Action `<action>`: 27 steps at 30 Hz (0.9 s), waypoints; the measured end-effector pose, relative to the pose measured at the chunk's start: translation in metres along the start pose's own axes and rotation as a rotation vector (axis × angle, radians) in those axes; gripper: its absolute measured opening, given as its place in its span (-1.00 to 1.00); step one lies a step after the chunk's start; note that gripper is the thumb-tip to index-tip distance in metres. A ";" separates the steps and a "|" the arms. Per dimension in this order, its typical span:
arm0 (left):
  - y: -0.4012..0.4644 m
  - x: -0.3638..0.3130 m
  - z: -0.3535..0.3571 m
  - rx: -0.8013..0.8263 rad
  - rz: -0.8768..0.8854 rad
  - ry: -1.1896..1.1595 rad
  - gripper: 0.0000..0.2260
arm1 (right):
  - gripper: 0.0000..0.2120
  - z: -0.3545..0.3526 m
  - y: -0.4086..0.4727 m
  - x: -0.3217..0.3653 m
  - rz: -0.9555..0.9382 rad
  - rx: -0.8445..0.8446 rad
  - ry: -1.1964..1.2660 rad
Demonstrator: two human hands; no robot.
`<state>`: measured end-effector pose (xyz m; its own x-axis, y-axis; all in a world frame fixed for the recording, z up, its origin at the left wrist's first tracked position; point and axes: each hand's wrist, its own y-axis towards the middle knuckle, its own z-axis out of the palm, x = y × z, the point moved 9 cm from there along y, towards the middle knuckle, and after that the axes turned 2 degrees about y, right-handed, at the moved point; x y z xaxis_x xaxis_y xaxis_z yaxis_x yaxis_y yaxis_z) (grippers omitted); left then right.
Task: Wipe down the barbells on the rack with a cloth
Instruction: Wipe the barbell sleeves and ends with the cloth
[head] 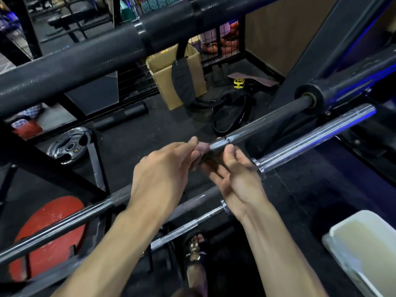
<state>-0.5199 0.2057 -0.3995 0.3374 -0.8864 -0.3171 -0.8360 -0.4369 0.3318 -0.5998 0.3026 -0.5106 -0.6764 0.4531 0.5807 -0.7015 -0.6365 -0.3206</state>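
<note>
A: Item 1, centre of frame: thin dark steel barbell shaft (257,127), running from the middle up to a black collar at the right. Status?

B: Being wiped. A small crumpled pinkish-brown cloth (202,146) sits at the shaft's near end, just left of a pale band on the bar.

A: Item 2, left hand (165,168)?

B: Fingers curled round the cloth, pinching it against the bar end. Item 3, right hand (233,170): thumb on top of the shaft and fingers bent beneath it, gripping the bar just right of the cloth, seemingly to steady it.

A: Other bars?

B: Item 4, chrome ribbed barbell sleeve (317,136), right of centre, below item 1. Item 5, long grey steel barbell (64,224), lower left, passing under the forearms. Item 6, thick black padded bar (85,61), upper left. None touched by either hand.

A: Step in hand?

B: Judged: wiping 1 shaft, early in the job, with several bars left.

A: Next move?

B: Probably sliding the cloth rightwards along the shaft under firm wrap-round pressure, while the right hand gives way or shifts ahead.
</note>
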 end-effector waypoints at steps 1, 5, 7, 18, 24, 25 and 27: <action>0.000 -0.002 -0.002 -0.024 -0.010 0.025 -0.79 | -0.65 0.001 0.000 -0.001 0.001 -0.004 0.005; 0.036 0.011 0.031 0.176 -0.139 0.084 -0.75 | -0.68 0.000 0.002 -0.004 0.016 -0.009 0.044; 0.044 0.015 0.039 0.218 -0.133 0.040 -0.74 | -0.68 -0.003 0.003 -0.001 0.019 -0.012 0.017; 0.037 0.009 0.027 0.121 -0.087 0.028 -0.79 | -0.67 -0.004 0.003 0.000 -0.003 -0.025 0.001; 0.008 0.012 0.010 -0.008 -0.051 -0.179 -0.80 | -0.65 -0.006 0.004 0.001 -0.011 -0.027 -0.041; -0.001 0.014 0.007 -0.031 -0.053 -0.229 -0.80 | -0.65 -0.006 0.004 0.000 -0.013 -0.025 -0.036; -0.015 0.013 0.006 -0.042 -0.033 -0.332 -0.77 | -0.64 -0.005 0.004 -0.002 -0.008 -0.013 -0.006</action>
<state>-0.5054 0.2015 -0.4141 0.1991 -0.7762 -0.5982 -0.8060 -0.4769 0.3506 -0.6020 0.3022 -0.5165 -0.6696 0.4546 0.5873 -0.7098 -0.6245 -0.3259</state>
